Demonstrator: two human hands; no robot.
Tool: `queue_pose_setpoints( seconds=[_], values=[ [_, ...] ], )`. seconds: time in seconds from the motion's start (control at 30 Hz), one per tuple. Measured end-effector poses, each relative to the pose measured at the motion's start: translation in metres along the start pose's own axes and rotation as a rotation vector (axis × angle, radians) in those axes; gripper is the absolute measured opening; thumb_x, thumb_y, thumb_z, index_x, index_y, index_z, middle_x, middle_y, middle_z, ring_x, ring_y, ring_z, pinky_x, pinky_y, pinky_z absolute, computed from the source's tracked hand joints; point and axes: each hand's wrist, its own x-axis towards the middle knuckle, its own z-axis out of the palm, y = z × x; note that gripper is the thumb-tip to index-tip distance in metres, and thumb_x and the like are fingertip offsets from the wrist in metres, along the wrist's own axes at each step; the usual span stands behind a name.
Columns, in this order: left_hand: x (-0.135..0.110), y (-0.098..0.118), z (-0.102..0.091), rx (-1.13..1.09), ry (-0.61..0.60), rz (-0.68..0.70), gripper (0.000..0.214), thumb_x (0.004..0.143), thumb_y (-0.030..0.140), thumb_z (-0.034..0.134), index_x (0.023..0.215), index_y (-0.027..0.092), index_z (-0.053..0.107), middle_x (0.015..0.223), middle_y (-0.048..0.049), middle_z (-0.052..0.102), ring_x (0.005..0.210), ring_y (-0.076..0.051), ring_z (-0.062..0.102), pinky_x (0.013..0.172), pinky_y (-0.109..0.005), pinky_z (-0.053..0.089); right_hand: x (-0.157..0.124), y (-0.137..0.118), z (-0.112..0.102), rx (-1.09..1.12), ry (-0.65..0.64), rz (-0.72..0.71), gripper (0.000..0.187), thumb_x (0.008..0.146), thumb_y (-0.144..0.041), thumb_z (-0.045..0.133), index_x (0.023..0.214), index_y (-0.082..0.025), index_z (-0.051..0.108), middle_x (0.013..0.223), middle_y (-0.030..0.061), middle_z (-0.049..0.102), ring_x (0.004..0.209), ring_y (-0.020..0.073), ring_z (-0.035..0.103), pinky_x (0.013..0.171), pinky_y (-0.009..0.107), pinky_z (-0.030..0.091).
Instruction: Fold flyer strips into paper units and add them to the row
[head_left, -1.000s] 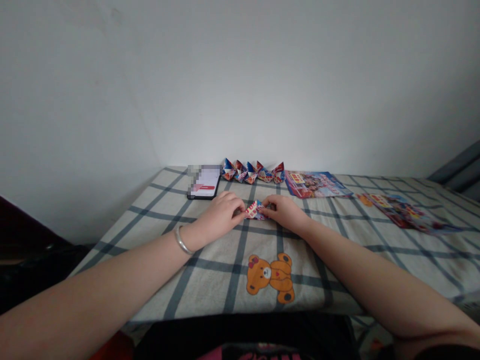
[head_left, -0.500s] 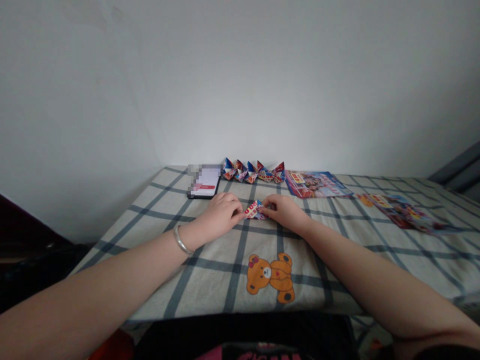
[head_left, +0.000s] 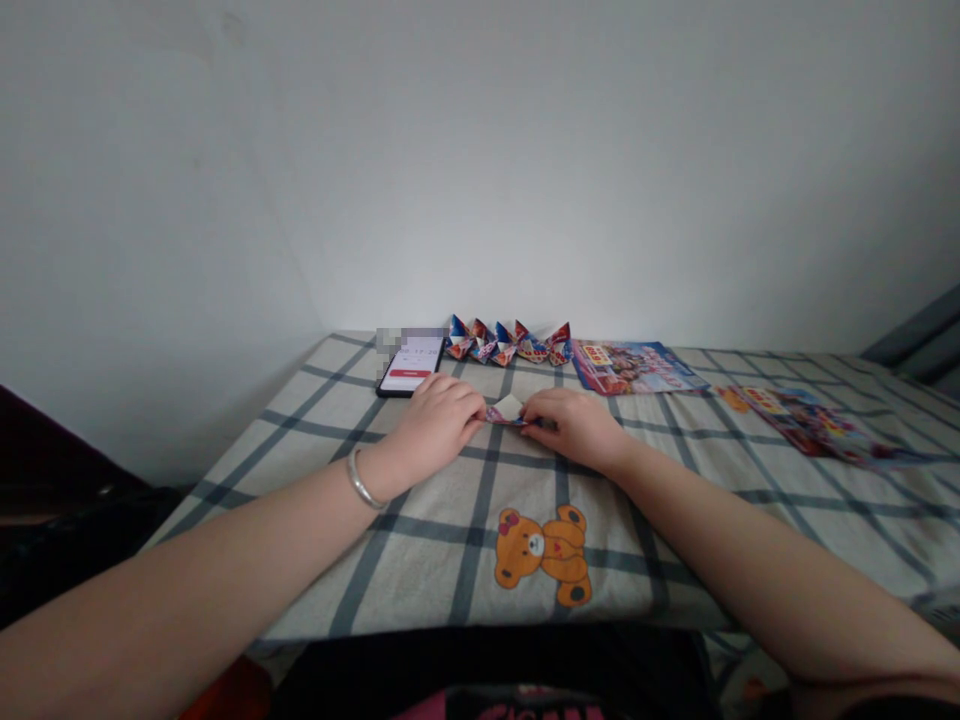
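Between my two hands is a small piece of folded printed paper (head_left: pixel 508 409), with a pale triangular flap standing up in its middle. My left hand (head_left: pixel 444 412) pinches its left end between thumb and fingers. Its right end is gripped by my right hand (head_left: pixel 568 424), the fingers curled over it. The parts of the paper under my fingertips are hidden. Behind it, against the wall, stands a row of folded paper pieces (head_left: pixel 510 343) with pointed tips in blue, red and white.
A phone (head_left: pixel 411 362) with a lit screen lies beyond my left hand. Printed leaflets (head_left: pixel 637 368) lie at the back right, and more leaflets (head_left: pixel 817 425) lie farther right. The checked tablecloth (head_left: pixel 420 580) has a printed bear (head_left: pixel 541 555) near the front edge.
The paper has been turned or refolded: its lettered face no longer shows, and a pale flap now stands up. Both hands stay on it, nearly in the same place.
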Motion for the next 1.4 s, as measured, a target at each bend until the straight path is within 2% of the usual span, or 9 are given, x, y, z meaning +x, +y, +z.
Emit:
queue_pose_setpoints(
  seconds=[0.13,0.43,0.6,0.8,0.97,1.2,1.3,1.37,1.4],
  values=[
    [0.001,0.0,-0.003,-0.056,-0.031,-0.013,0.014,0.087,0.028,0.065,0.076,0.019,0.065,0.078,-0.0026,0.065,0.084,-0.021,0.055,0.079,-0.036,0.04,0.001,0.0,0.0,-0.013,-0.02,-0.003,0.01,0.09,-0.026,0.061,0.089,-0.02,0.07,0.095,0.0062,0.07,0.093,0.0194,0.062,0.083,0.03,0.046],
    [0.002,0.006,-0.004,-0.073,0.029,-0.057,0.024,0.088,0.032,0.065,0.067,0.019,0.066,0.074,-0.002,0.066,0.08,-0.021,0.058,0.08,-0.038,0.042,0.004,-0.001,0.002,0.021,0.001,0.062,0.017,0.091,-0.026,0.059,0.081,-0.019,0.07,0.093,0.0066,0.07,0.088,0.0182,0.062,0.079,0.029,0.046],
    [0.003,0.007,0.002,-0.169,0.003,-0.094,0.024,0.087,0.03,0.067,0.066,0.018,0.065,0.071,-0.0024,0.065,0.078,-0.02,0.057,0.074,-0.035,0.041,0.006,-0.004,0.001,0.098,0.014,0.214,0.012,0.088,-0.022,0.062,0.08,-0.018,0.07,0.09,0.0055,0.071,0.084,0.0171,0.063,0.075,0.028,0.046],
    [0.003,0.006,0.003,-0.285,-0.032,-0.162,0.021,0.083,0.029,0.07,0.067,0.018,0.065,0.071,-0.0012,0.065,0.075,-0.019,0.056,0.069,-0.032,0.04,0.007,-0.004,-0.001,0.189,-0.011,0.439,0.012,0.082,-0.03,0.069,0.077,-0.02,0.073,0.08,0.0024,0.071,0.072,0.0148,0.061,0.064,0.026,0.041],
    [0.004,0.007,0.0,-0.315,-0.076,-0.214,0.019,0.082,0.031,0.072,0.069,0.019,0.067,0.072,-0.0006,0.066,0.076,-0.019,0.056,0.073,-0.033,0.039,0.008,-0.002,0.002,0.212,-0.015,0.527,0.011,0.079,-0.031,0.071,0.079,-0.021,0.074,0.067,-0.001,0.065,0.062,0.0122,0.054,0.055,0.024,0.035],
    [0.005,0.011,0.0,-0.375,-0.086,-0.221,0.018,0.084,0.027,0.068,0.069,0.017,0.061,0.073,-0.0014,0.062,0.08,-0.019,0.054,0.072,-0.03,0.039,0.009,0.001,0.006,0.272,-0.013,0.562,0.016,0.077,-0.034,0.072,0.081,-0.019,0.073,0.061,-0.0035,0.058,0.054,0.01,0.047,0.051,0.024,0.029],
    [0.006,0.01,0.002,-0.472,-0.099,-0.275,0.012,0.082,0.024,0.068,0.075,0.017,0.061,0.078,-0.0018,0.063,0.085,-0.019,0.054,0.072,-0.029,0.041,0.01,0.0,0.005,0.268,-0.004,0.569,0.014,0.076,-0.032,0.073,0.082,-0.018,0.072,0.063,-0.0031,0.06,0.056,0.0101,0.048,0.052,0.024,0.031],
    [0.006,0.008,0.004,-0.505,-0.105,-0.267,0.009,0.083,0.024,0.068,0.087,0.017,0.065,0.079,-0.0012,0.064,0.087,-0.02,0.054,0.075,-0.03,0.043,0.01,-0.001,0.005,0.283,0.013,0.559,0.014,0.075,-0.029,0.073,0.084,-0.018,0.072,0.067,-0.0023,0.063,0.058,0.0102,0.049,0.054,0.023,0.033],
    [0.005,0.007,0.006,-0.503,-0.104,-0.239,0.015,0.084,0.024,0.067,0.097,0.018,0.066,0.079,-0.0006,0.065,0.088,-0.02,0.054,0.078,-0.031,0.043,0.01,-0.001,0.006,0.302,0.019,0.547,0.015,0.075,-0.027,0.073,0.087,-0.018,0.072,0.07,-0.0017,0.065,0.058,0.01,0.049,0.054,0.023,0.034]
  ],
)
